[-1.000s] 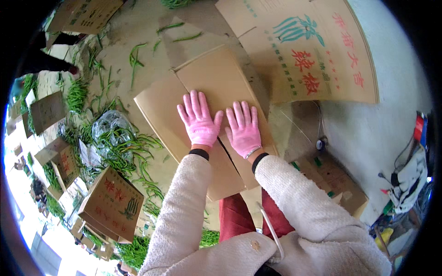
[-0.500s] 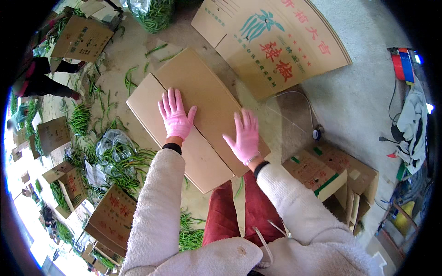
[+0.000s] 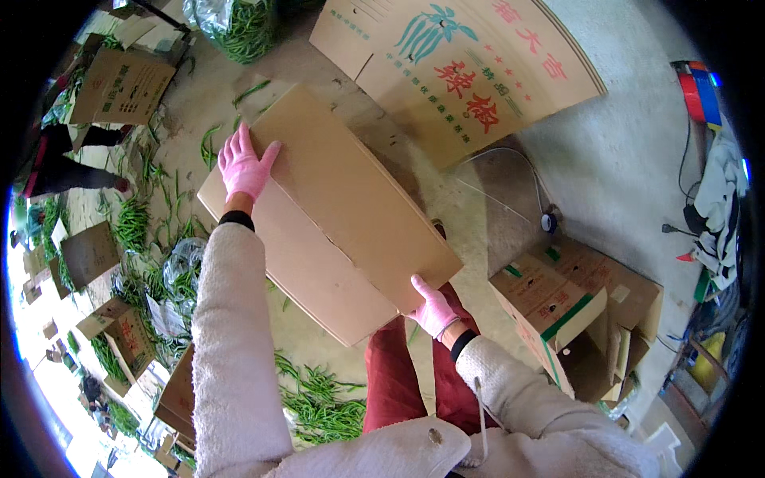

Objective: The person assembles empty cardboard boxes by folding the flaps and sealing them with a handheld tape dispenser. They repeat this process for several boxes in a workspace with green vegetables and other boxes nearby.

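A plain brown cardboard box (image 3: pixel 343 215), its top flaps meeting along a middle seam, is in front of my legs. My left hand (image 3: pixel 245 166), in a pink glove, lies on the far left part of its top with fingers stretched out and thumb apart. At the near right corner, my right hand (image 3: pixel 434 309), also pink-gloved, grips the edge. Its thumb rests on top, while the other fingers are mostly hidden below the rim.
Printed flat cartons (image 3: pixel 462 72) lean at the far right. Opened cartons (image 3: pixel 574 307) stand to the right. Loose green peppers (image 3: pixel 319 402) lie on the floor, with a plastic bag of peppers (image 3: pixel 239 28) at the far left. Another person's legs (image 3: pixel 68 163) show at left.
My left hand has slid left and away across the top. My right hand has come down from above the box to its near right corner. The view has shifted slightly.
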